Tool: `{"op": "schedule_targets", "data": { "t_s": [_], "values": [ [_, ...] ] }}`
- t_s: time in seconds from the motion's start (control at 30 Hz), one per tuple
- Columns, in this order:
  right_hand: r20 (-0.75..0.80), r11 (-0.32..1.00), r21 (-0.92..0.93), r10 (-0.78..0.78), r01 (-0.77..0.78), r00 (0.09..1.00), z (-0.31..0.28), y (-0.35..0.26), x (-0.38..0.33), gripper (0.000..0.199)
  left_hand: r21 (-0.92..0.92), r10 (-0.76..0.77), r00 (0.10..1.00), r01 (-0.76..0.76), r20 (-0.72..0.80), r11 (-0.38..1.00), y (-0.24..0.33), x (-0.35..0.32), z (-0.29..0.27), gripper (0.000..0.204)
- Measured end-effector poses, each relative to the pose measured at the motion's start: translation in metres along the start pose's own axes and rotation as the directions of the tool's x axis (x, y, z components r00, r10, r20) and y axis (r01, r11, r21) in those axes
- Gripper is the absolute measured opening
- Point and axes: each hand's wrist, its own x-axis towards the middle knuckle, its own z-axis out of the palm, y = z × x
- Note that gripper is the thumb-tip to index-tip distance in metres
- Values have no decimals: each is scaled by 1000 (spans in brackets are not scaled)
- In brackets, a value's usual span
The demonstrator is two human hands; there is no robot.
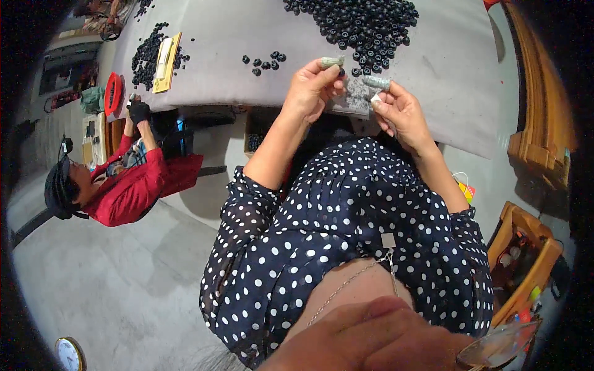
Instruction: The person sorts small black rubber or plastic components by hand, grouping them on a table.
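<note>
Near the table's front edge, my left hand (306,93) pinches a small black round piece (341,72) between thumb and forefinger. A pale green cover (331,62) wraps that forefinger's tip. Just to the right, my right hand (401,116) is closed on a small white piece (375,98), whose kind I cannot make out. Its forefinger wears a grey-green cover (376,82). The hands are apart. Beyond them spreads a big pile of black round pieces (365,31), many with a ring-shaped top. Dark crumbs (359,99) lie on the cloth between my hands.
Several black pieces (266,65) lie left of my hands on the grey-covered table (229,31). Farther left are another black heap (145,62) and a yellow strip (167,62) with a white bar. A co-worker in red (136,191) sits at left. Wooden furniture (538,117) stands at right.
</note>
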Motion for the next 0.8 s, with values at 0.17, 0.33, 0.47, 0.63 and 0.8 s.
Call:
{"op": "schedule_targets", "data": {
  "t_s": [0.17,0.33,0.47,0.63,0.8],
  "values": [
    [70,999,44,15,-18,997,6,-4,3,32,-298,-103,988,133,114,945,-12,-20,8,16],
    [181,996,80,19,-34,983,10,-8,2,35,-333,-119,986,151,116,931,-22,-25,12,16],
    [188,998,44,33,-42,982,8,-5,2,35,-371,-110,986,150,125,917,-26,-26,15,17],
    [198,998,5,63,-65,978,8,-4,3,35,-368,-95,986,140,138,919,-31,-26,15,21],
    [197,998,-1,63,-64,978,6,1,4,35,-372,-101,985,147,139,917,-33,-27,14,23]
  ]
}}
